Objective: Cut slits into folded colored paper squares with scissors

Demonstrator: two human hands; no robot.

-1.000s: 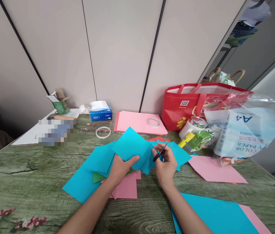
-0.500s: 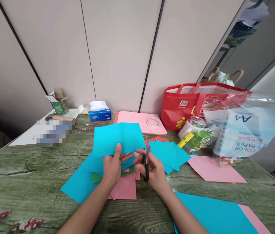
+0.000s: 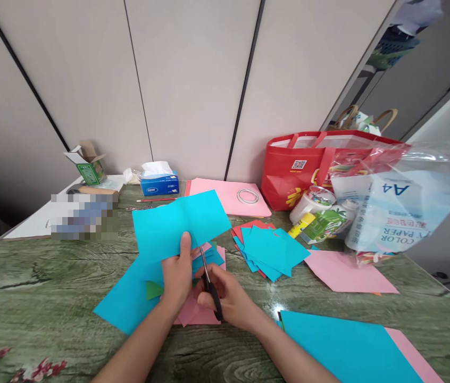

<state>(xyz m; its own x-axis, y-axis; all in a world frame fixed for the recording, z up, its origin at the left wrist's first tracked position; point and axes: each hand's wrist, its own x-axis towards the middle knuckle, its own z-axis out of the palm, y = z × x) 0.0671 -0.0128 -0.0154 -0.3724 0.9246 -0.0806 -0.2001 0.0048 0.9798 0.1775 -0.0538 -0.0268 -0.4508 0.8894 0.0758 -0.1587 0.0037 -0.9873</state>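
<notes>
Red bag (image 3: 283,175) and clear packet (image 3: 392,218) crowd the right; a blue tissue box (image 3: 159,184) sits upper left. At centre, the left hand (image 3: 177,276) pinches the sheet (image 3: 205,210), covering part of its lower edge. The sheet's long axis runs left to right, rising rightward. The right hand (image 3: 231,295), lower centre, grasps the scissors (image 3: 211,290), blades pointing up and slightly left. Counted: one bag, one tissue box, one pair of scissors, one sheet held.

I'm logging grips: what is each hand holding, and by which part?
Left hand holds a blue sheet by its lower edge; right hand, scissors by their black handles.
</notes>
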